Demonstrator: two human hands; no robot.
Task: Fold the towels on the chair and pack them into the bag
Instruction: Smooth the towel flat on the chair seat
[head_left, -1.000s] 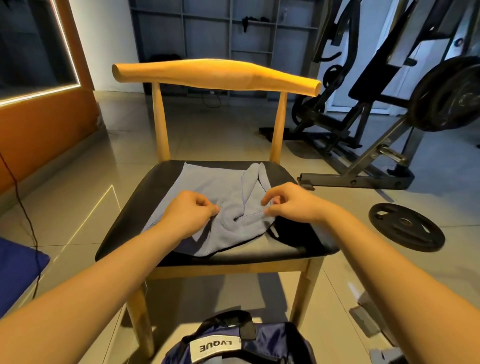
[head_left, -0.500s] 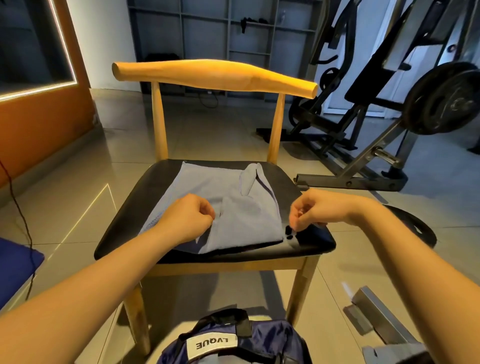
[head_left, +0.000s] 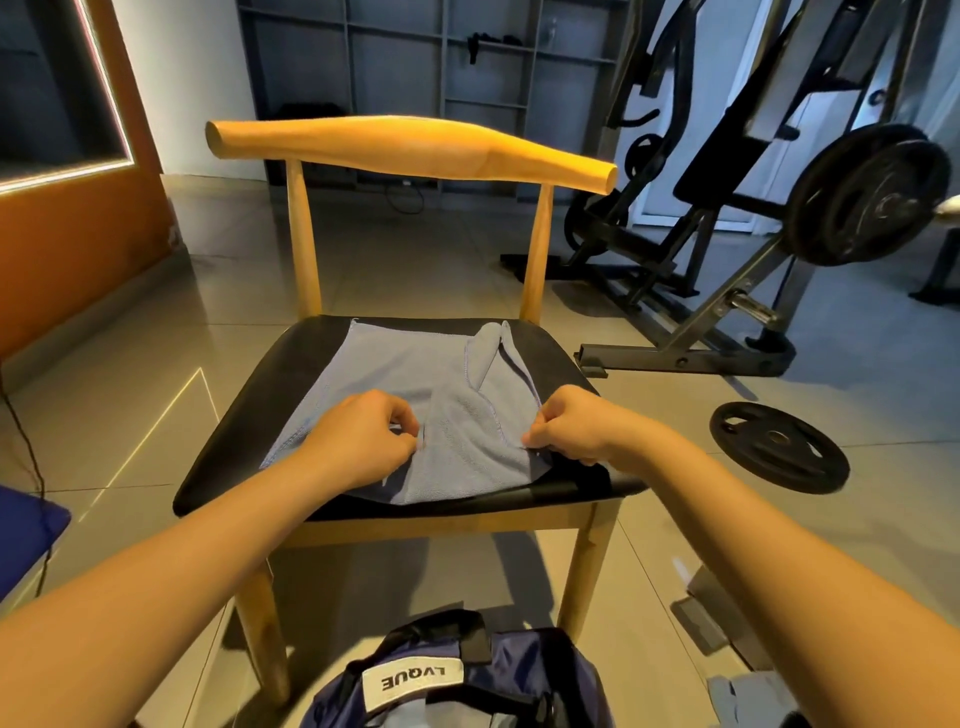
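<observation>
Two hands, one towel (head_left: 457, 384): left hand (head_left: 363, 441) and right hand (head_left: 571, 431) each pinch its near part, probably to tug it flat for folding. Towel lies rumpled on the chair (head_left: 244, 431) seat; bag (head_left: 519, 686) on the floor just below, handy for packing.

chair (head_left: 410, 148): wooden frame, black padded seat (head_left: 244, 426), standing on the tiled floor (head_left: 415, 270)
on the seat: one blue-grey towel (head_left: 405, 369), spread flat, its 1 o'clock corner folded over, its 6 o'clock edge at the seat's front rim
floor, 6 o'clock of the chair: navy bag (head_left: 524, 686), near the front legs
floor, 3 o'clock: black weight plate (head_left: 779, 447), lying flat, apart from the chair
floor, 1 o'clock: weight machine base (head_left: 685, 358)
</observation>
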